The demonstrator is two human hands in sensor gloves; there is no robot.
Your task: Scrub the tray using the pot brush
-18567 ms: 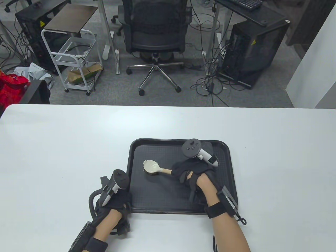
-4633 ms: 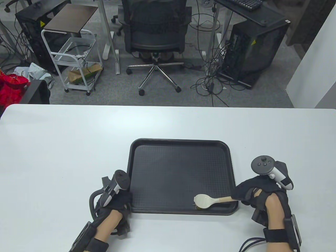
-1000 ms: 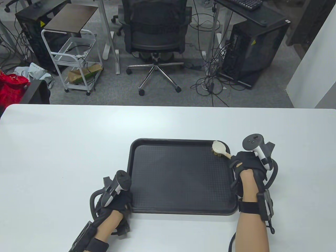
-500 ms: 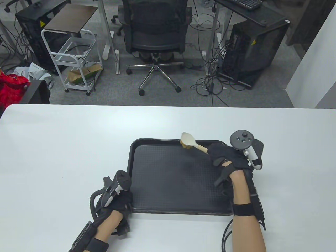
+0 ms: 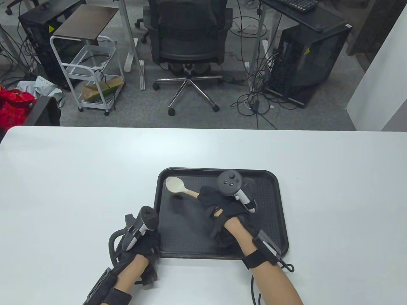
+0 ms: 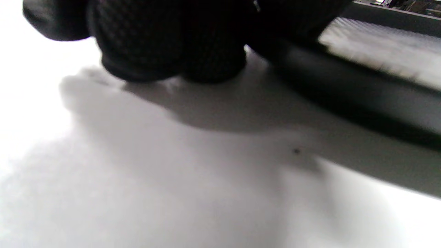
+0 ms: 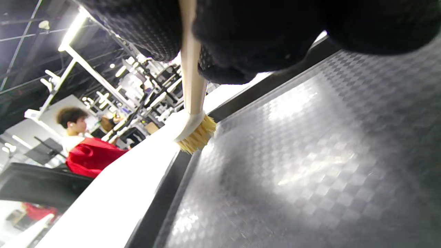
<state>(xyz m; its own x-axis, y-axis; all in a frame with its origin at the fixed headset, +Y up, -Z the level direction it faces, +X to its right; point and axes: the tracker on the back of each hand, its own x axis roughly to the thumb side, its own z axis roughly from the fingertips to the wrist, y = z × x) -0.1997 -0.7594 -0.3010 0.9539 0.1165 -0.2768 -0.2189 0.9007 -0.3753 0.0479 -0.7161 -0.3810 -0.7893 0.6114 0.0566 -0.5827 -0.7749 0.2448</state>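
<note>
A black textured tray (image 5: 270,206) lies on the white table. My right hand (image 5: 207,199) is over the tray's middle and grips the wooden handle of the pot brush (image 5: 174,184). The brush's cream head sits in the tray's far-left corner. In the right wrist view the yellow bristles of the brush (image 7: 196,132) touch the tray (image 7: 310,155) by its rim, below my fingers (image 7: 248,41). My left hand (image 5: 148,244) presses on the tray's near-left corner. In the left wrist view its curled fingers (image 6: 165,44) rest on the table beside the rim (image 6: 361,100).
The white table (image 5: 79,178) stretches around the tray on all sides. Beyond its far edge stand an office chair (image 5: 187,41), a white cart (image 5: 89,70) and computer towers (image 5: 305,63) on the floor.
My right hand has swept the brush leftwards along the tray's far edge, from the far-right corner to the far-left corner. My left hand has stayed at the near-left corner.
</note>
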